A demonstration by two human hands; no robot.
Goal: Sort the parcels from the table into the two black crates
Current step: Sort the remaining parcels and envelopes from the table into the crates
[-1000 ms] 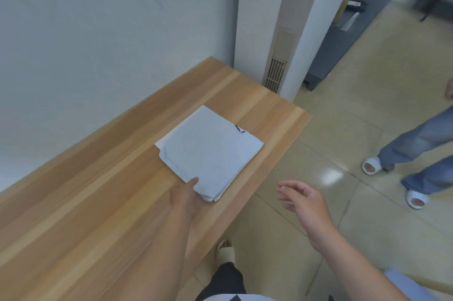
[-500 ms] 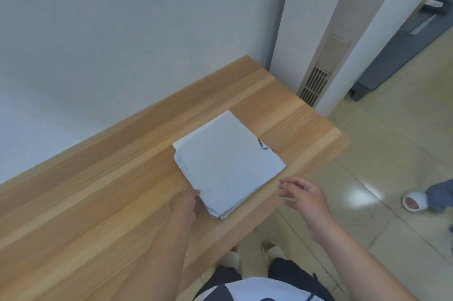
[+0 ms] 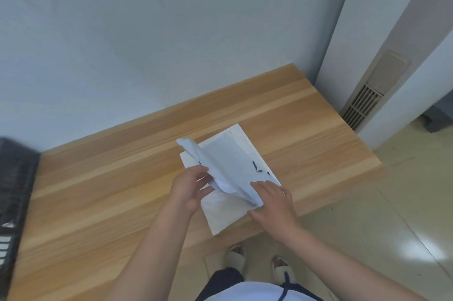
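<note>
A stack of flat white parcels lies near the front right edge of the wooden table [image 3: 110,197]. The top white parcel [image 3: 228,166] is lifted and tilted up on its left side, with small dark marks on its face. My left hand [image 3: 191,188] grips its raised near-left edge. My right hand [image 3: 272,200] holds its near-right corner, fingers on top. A lower white parcel [image 3: 220,215] stays flat on the table beneath. One black crate [image 3: 14,193] shows at the far left edge, blurred and cut off.
A white wall runs along the table's back. At the right stands a white pillar with a vent grille [image 3: 367,100]. Beige tiled floor [image 3: 392,227] lies in front and to the right. My feet in light slippers [image 3: 257,259] are just below the table edge.
The view swung left, bringing a black crate into sight. My left hand lifted the top parcel's edge off the stack. My right hand moved from the air onto the parcel's corner.
</note>
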